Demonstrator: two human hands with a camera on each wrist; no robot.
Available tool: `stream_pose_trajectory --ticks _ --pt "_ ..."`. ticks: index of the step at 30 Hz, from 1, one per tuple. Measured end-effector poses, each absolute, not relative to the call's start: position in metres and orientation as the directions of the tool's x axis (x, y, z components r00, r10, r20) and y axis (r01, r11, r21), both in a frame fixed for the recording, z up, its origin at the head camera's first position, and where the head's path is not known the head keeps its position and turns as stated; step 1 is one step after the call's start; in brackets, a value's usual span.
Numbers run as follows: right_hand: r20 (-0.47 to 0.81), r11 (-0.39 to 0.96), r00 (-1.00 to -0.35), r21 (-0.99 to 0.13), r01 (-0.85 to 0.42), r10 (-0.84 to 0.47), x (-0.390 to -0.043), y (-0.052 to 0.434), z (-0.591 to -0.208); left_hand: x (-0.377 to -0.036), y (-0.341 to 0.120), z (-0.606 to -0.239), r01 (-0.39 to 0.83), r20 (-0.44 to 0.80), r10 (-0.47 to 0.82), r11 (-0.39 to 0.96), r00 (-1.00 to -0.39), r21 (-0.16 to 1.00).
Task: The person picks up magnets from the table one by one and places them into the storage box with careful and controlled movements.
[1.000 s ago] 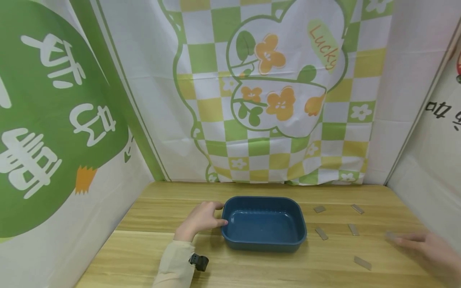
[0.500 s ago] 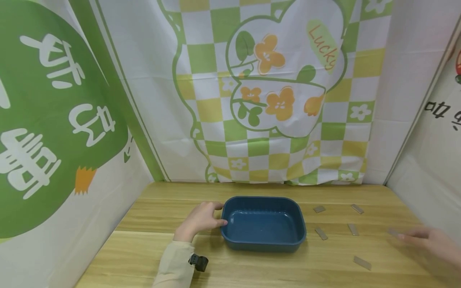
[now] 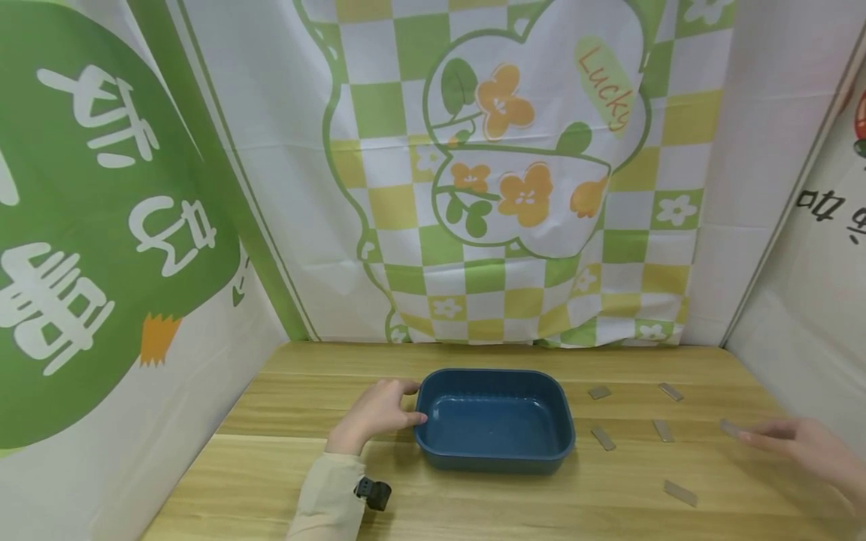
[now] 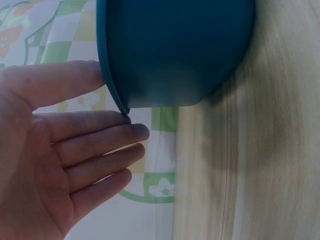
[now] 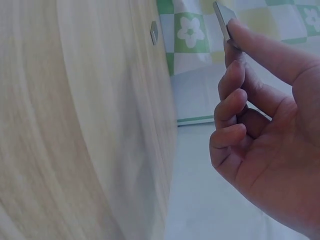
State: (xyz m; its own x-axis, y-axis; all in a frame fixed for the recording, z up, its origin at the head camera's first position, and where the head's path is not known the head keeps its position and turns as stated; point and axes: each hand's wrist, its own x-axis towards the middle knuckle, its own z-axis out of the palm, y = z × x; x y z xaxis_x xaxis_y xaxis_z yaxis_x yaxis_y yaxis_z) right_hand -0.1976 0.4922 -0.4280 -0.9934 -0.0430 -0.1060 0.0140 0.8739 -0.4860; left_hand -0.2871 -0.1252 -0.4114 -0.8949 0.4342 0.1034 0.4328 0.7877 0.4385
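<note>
A dark blue rectangular plastic basin (image 3: pixel 492 460) stands on the wooden table. At its left end the left hand (image 3: pixel 377 409) holds the rim, thumb hooked over it and index fingertip at the corner. In the left wrist view the other fingers of the left hand (image 4: pixel 85 155) are straight and off the basin. At the far right, the right hand (image 3: pixel 805 447) pinches a small flat grey rectangular piece (image 3: pixel 731 428) between thumb and index finger, above the table. The right wrist view shows this piece (image 5: pixel 226 20) tilted, with the other fingers curled below it.
Several similar grey pieces lie apart on the table (image 3: pixel 271 466) right of the basin, among them a near piece (image 3: pixel 679 493) and a far piece (image 3: pixel 672 391). A patterned cloth (image 3: pixel 514 300) hangs behind the table, with printed cloths along both sides.
The right hand has shifted slightly, its grey piece ending a little farther back and to the left. The left hand and the basin stay where they were.
</note>
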Motion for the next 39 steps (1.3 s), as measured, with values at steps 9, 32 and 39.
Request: stream_pose_trajectory --ticks 9,32,39 --pt "-0.070 0.868 -0.996 -0.496 -0.018 -0.061 -0.200 0.481 -0.423 -0.287 -0.125 -0.412 0.434 0.105 0.434 0.787 -0.895 0.439" --pt "-0.009 0.862 -0.995 -0.500 -0.083 -0.101 -0.216 0.457 -0.414 -0.287 -0.125 -0.412 0.432 0.101 0.432 0.797 -0.896 0.423" --pt "0.022 0.845 -0.989 -0.517 -0.134 -0.144 -0.219 0.449 -0.412 -0.289 -0.125 -0.413 0.440 0.120 0.432 0.795 -0.894 0.418"
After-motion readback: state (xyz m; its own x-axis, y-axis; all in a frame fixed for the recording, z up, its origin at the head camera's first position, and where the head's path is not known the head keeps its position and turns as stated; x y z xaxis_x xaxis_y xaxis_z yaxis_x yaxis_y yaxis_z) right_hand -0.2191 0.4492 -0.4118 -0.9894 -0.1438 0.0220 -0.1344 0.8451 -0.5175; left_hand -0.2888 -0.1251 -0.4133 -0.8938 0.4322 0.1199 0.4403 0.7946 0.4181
